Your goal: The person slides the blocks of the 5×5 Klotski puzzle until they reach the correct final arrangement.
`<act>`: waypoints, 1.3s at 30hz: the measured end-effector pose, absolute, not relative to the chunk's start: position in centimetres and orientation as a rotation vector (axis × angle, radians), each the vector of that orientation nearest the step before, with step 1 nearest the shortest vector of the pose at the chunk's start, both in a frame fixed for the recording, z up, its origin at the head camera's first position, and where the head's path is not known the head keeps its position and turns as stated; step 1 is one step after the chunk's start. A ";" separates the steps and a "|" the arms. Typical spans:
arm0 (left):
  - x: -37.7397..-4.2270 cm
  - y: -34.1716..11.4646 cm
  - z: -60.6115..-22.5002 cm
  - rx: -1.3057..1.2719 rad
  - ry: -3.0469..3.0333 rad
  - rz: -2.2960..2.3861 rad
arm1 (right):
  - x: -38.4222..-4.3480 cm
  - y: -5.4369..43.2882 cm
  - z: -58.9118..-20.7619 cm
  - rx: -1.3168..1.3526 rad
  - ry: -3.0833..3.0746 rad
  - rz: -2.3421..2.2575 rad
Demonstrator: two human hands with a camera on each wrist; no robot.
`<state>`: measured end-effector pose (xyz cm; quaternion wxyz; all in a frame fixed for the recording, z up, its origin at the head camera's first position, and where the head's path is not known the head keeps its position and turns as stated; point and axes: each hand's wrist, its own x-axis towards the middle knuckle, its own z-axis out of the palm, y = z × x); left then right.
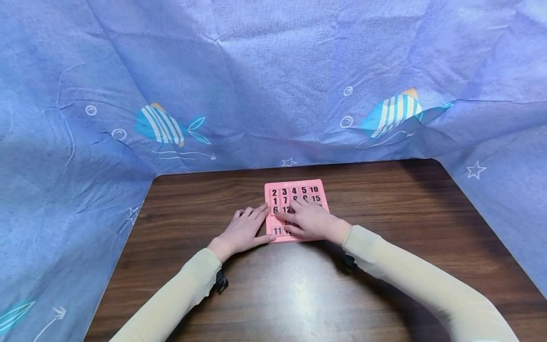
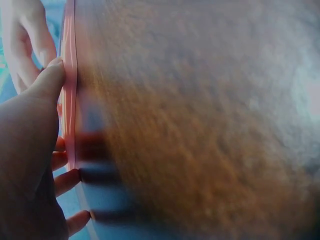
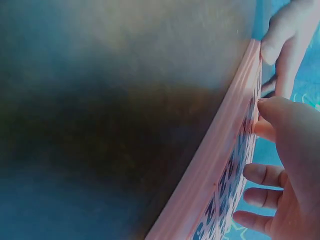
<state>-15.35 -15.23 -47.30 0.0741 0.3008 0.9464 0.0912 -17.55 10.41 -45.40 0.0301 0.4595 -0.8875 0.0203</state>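
Observation:
A pink sliding number puzzle (image 1: 285, 195) lies flat on the table. Its top row of tiles reads 2, 3, 4, 5, 10; below come 1 and 7, then 6 and 12, with 11 low at the left. My left hand (image 1: 244, 232) rests at the puzzle's left side, fingers extended along that edge and thumb at the near left corner. Over the lower right tiles lies my right hand (image 1: 311, 221), its fingers spread and reaching onto the board, hiding several numbers. In the right wrist view its thumb (image 3: 272, 106) is over the tile face.
The puzzle stands on a dark wood-grain table (image 1: 201, 199). A blue cloth (image 1: 265, 71) printed with striped fish hangs behind it and along both sides. Light reflects off the tabletop in front of the puzzle.

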 end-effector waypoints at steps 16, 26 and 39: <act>-15.2 -15.2 -47.2 0.893 2.829 0.281 | -15.6 11.4 -45.5 1.471 -2.691 0.085; -15.2 -15.2 -47.2 0.874 2.820 0.272 | -15.9 12.1 -45.3 1.443 -2.691 0.089; -15.3 -15.2 -47.3 0.892 2.826 0.283 | -14.3 13.2 -46.0 1.490 -2.544 0.144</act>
